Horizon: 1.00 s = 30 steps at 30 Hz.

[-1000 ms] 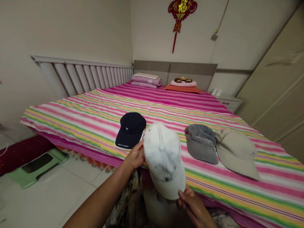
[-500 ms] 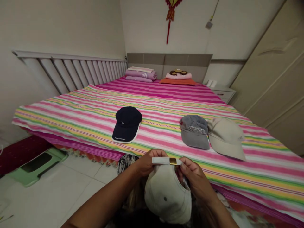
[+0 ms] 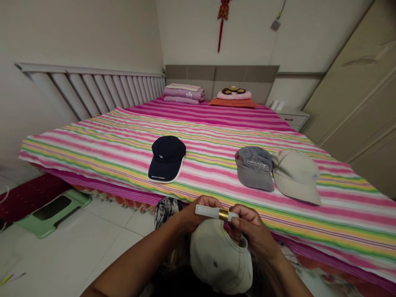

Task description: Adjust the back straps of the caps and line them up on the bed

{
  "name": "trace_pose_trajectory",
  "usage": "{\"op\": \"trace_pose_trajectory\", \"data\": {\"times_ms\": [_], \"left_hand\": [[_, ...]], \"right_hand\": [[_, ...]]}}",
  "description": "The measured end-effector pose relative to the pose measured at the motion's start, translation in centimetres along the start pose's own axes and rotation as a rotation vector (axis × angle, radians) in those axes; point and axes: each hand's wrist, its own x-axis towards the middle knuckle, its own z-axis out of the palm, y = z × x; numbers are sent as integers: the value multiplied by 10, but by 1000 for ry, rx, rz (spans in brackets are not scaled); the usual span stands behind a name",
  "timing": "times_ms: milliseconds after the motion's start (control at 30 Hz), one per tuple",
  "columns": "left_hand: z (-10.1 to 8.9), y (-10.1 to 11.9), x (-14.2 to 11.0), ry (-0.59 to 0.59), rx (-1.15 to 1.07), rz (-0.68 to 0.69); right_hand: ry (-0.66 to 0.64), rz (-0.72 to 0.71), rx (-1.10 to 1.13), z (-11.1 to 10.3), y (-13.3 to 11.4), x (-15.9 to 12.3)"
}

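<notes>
Striped bedsheet (image 3: pixel 204 173), pink, white, yellow and green, covers the near half of the bed; magenta stripes lie beyond. Navy cap (image 3: pixel 168 149) rests on it left of centre, brim toward the person. To the right, grey cap (image 3: pixel 255 171) and beige cap (image 3: pixel 295 169) lie side by side, touching, brims also facing near.

At the far end: purple folded bedding (image 3: pixel 182 95) and a pink folded item (image 3: pixel 234 95) on an orange cushion (image 3: pixel 233 102), before a grey-brown headboard (image 3: pixel 198 72). Slatted rail (image 3: pixel 99 93) along the left side; white nightstand (image 3: pixel 295 119) at far right. Green stool (image 3: pixel 55 212) on the floor, lower left.

Off-white cap (image 3: pixel 221 260) is held off the bed, close in front of its near edge, crown low, back strap (image 3: pixel 206 210) uppermost, brass buckle (image 3: pixel 223 214) on the strap. Fingers hide part of the cap's opening.

Left hand (image 3: pixel 199 212): forearm slants up from lower left, crossing before a patterned trouser leg (image 3: pixel 167 208); grip closed, fingers curled behind the strap. Right hand (image 3: pixel 253 227): forearm rises from lower right; grip pinched on the strap's right end beside the buckle, thumb in front.
</notes>
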Motion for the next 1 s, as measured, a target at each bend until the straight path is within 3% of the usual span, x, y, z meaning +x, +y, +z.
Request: {"op": "trace_pose_trajectory", "data": {"times_ms": [200,400,533,633,767,833,933,1000], "left_hand": [[7,0,-2,82,17,46],[7,5,-2,112,-96,164],[-2,1,-1,66,-81,217],[-7,2,-2,42,-132,335],[-8,7,-4,126,-180,359],[-9,8,-3,152,-171,302],[-15,9,-2,188,-170,297],[-21,11,-2,230,-174,287]], "right_hand": [[-4,8,45,-3,6,3],[141,-90,211,-2,3,7],[188,-103,310,1,1,9],[240,-125,471,-5,-1,14],[359,-144,501,-16,-2,21],[261,-82,374,-17,0,21],[-77,139,249,-14,6,17],[-235,264,253,-11,8,15]]}}
